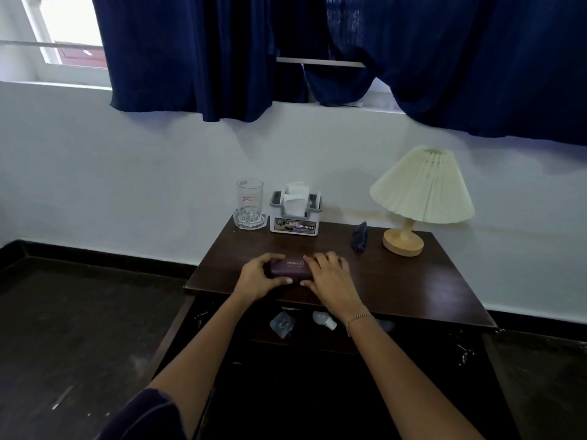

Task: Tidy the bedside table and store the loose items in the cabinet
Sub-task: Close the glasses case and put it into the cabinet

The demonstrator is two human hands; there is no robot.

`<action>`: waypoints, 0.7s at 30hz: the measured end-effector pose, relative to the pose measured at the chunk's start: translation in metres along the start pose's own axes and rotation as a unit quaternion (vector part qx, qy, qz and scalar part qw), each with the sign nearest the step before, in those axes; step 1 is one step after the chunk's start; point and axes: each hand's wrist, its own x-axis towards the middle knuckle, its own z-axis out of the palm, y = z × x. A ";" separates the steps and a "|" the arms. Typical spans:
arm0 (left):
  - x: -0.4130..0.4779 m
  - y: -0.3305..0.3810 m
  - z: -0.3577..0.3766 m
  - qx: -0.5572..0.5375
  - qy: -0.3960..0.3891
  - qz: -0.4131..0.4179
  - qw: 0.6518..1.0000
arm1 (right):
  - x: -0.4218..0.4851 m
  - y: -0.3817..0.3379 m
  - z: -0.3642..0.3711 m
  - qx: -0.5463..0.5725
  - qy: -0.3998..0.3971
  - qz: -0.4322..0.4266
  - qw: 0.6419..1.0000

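Observation:
A dark maroon spectacle case with pale lettering lies near the front of the dark wooden bedside table. My left hand grips its left end and my right hand covers its right end, thumbs at the front. Below the tabletop the cabinet stands open, its doors swung out; a light bulb and a clear crumpled item lie on its shelf. A small dark blue cloth item rests beside the lamp.
At the table's back stand a clear glass, a grey tissue holder and a cream pleated lamp on a wooden base. Navy curtains hang above. Dark floor lies to the left.

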 end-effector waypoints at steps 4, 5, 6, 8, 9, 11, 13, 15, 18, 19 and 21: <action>0.004 -0.004 0.004 -0.012 -0.010 0.014 1.000 | 0.003 0.013 0.003 0.036 -0.019 -0.023 0.999; 0.005 -0.006 0.004 -0.012 -0.009 0.017 1.000 | 0.004 0.014 0.004 0.025 -0.018 -0.034 0.999; 0.006 -0.008 0.004 -0.013 -0.008 0.018 1.000 | 0.005 0.014 0.005 0.007 -0.014 -0.047 0.999; 0.007 -0.011 0.004 -0.025 -0.007 0.016 1.000 | 0.006 0.013 0.008 -0.023 -0.008 -0.065 0.998; 0.007 -0.012 0.004 -0.032 -0.008 0.014 0.999 | 0.006 0.013 0.009 -0.029 -0.004 -0.072 0.997; 0.008 -0.015 0.003 -0.044 -0.006 0.016 0.999 | 0.007 0.013 0.010 -0.029 0.002 -0.082 0.996; 0.008 -0.018 0.003 -0.052 -0.001 0.021 0.998 | 0.009 0.016 0.009 -0.016 0.006 -0.089 0.996; 0.009 -0.019 0.003 -0.060 0.003 0.023 0.998 | 0.010 0.020 0.007 0.008 0.001 -0.097 0.995; 0.008 -0.020 0.003 -0.070 -0.004 0.027 0.997 | 0.020 0.026 0.000 0.035 -0.004 -0.092 0.995; 0.008 -0.020 0.003 -0.073 -0.005 0.030 0.997 | 0.025 0.028 -0.004 0.043 -0.007 -0.088 0.995; 0.007 -0.020 0.003 -0.080 -0.006 0.032 0.996 | 0.035 0.032 -0.010 0.066 -0.026 -0.086 0.994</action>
